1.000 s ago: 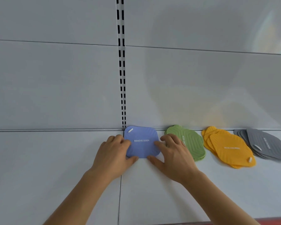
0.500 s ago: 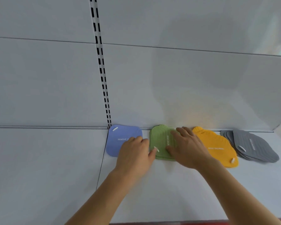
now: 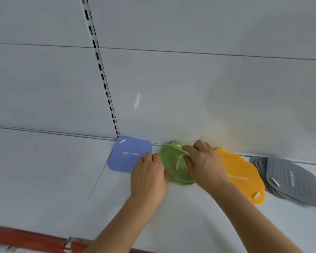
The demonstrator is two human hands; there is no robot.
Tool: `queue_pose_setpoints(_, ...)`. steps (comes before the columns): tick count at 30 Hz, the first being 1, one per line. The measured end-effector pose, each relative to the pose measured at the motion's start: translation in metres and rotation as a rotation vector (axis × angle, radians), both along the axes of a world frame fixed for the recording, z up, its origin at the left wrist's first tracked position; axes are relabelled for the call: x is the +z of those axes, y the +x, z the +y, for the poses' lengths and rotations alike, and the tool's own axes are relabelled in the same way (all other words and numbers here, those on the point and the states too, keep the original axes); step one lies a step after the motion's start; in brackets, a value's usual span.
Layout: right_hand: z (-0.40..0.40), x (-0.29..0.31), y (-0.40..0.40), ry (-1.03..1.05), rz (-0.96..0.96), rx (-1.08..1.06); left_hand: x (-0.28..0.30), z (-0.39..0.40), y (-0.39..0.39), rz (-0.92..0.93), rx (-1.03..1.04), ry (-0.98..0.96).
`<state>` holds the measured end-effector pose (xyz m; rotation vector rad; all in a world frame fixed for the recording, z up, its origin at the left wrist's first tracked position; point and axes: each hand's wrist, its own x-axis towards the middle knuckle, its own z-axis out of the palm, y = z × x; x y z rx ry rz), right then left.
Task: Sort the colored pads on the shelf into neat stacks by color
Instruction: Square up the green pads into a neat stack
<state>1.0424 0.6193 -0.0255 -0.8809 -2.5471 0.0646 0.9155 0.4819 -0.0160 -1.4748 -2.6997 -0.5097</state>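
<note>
Red trim runs along the front lip of the white shelf, nearest the camera. Two bare forearms reach up from it to the green pads. On that stack's near left edge lies the left hand, fingers curled at the rim with the thumb at the pads' edge; whether it truly grips is hard to tell. Over the stack's right side lies the right hand, its fingers curled over the top pad's far edge, pinching it. A blue pad sits just left of the green ones, by the slotted upright. To the right fan out the orange pads, then the gray pads, all near the back wall.
</note>
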Motion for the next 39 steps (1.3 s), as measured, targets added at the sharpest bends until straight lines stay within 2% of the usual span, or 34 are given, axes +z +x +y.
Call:
queue_pose_setpoints(3,-0.002,0.000,0.004,-0.007,0.200,0.032,-0.009,-0.004,0.000,0.025,-0.058,0.126)
queue_pose_setpoints(4,-0.005,0.002,0.007,-0.050,0.273,0.032,-0.011,-0.005,-0.003,-0.055,-0.054,0.209)
queue_pose_setpoints(6,-0.012,0.010,0.014,-0.177,0.401,0.004,-0.011,-0.009,-0.009,-0.341,-0.021,0.354)
queue_pose_setpoints(8,-0.019,0.018,0.020,-0.357,0.450,-0.021,-0.008,-0.013,-0.016,-0.592,-0.004,0.497)
queue_pose_setpoints(10,-0.022,0.023,0.022,-0.462,0.457,-0.046,0.001,-0.020,-0.027,-0.657,0.002,0.662)
queue_pose_setpoints(12,-0.015,0.019,0.023,-0.388,0.436,-0.094,0.010,-0.027,-0.042,-0.677,0.019,0.792)
queue_pose_setpoints(16,-0.004,0.008,0.016,-0.259,0.099,-0.156,0.019,-0.037,-0.074,-0.631,0.007,0.712)
queue_pose_setpoints(20,0.001,0.006,0.001,-0.258,-0.246,-0.110,0.018,-0.042,-0.092,-0.572,0.075,0.576)
queue_pose_setpoints(23,0.013,0.010,-0.003,-0.279,-0.391,-0.159,0.019,-0.044,-0.093,-0.535,0.083,0.494)
queue_pose_setpoints(27,0.016,0.015,-0.004,-0.285,-0.411,-0.153,0.023,-0.046,-0.087,-0.551,0.126,0.607)
queue_pose_setpoints(30,0.013,0.013,-0.004,-0.246,-0.390,-0.156,0.024,-0.044,-0.085,-0.650,0.137,0.666)
queue_pose_setpoints(34,0.012,0.013,-0.004,-0.267,-0.366,-0.153,0.026,-0.043,-0.080,-0.836,0.040,0.693)
queue_pose_setpoints(39,0.014,0.019,-0.007,-0.182,-0.320,-0.131,0.033,-0.042,-0.080,-0.893,-0.046,0.716)
